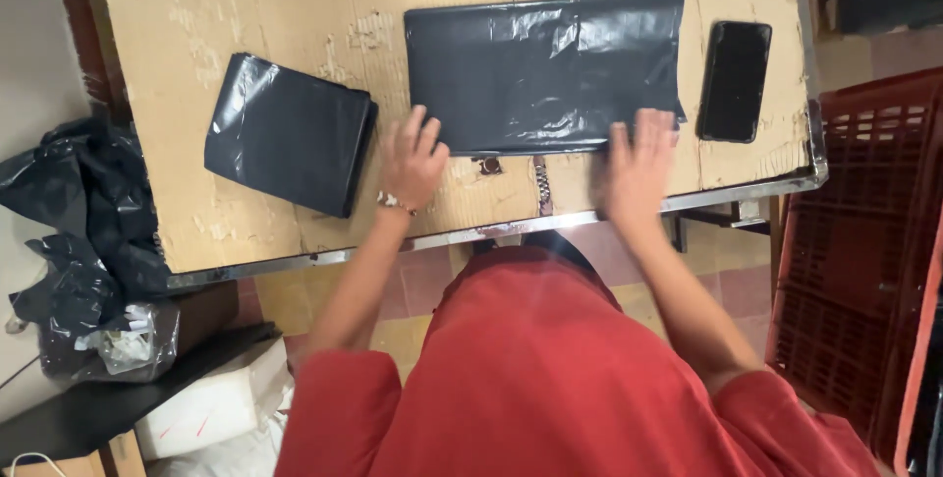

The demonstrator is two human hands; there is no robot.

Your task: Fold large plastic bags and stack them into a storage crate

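Observation:
A flat black plastic bag (545, 69) lies spread across the middle of the cardboard-covered table (295, 5). My left hand (413, 158) rests with fingers apart at the bag's near left corner. My right hand (638, 168), blurred, presses flat on the bag's near right edge. Neither hand grips anything. A stack of folded black bags (290, 133) sits to the left of my left hand.
A black phone (734, 81) lies face up at the table's right end. A red plastic crate (864, 261) stands on the floor to the right. Crumpled black plastic (83, 231) and a white box (211, 403) sit at lower left.

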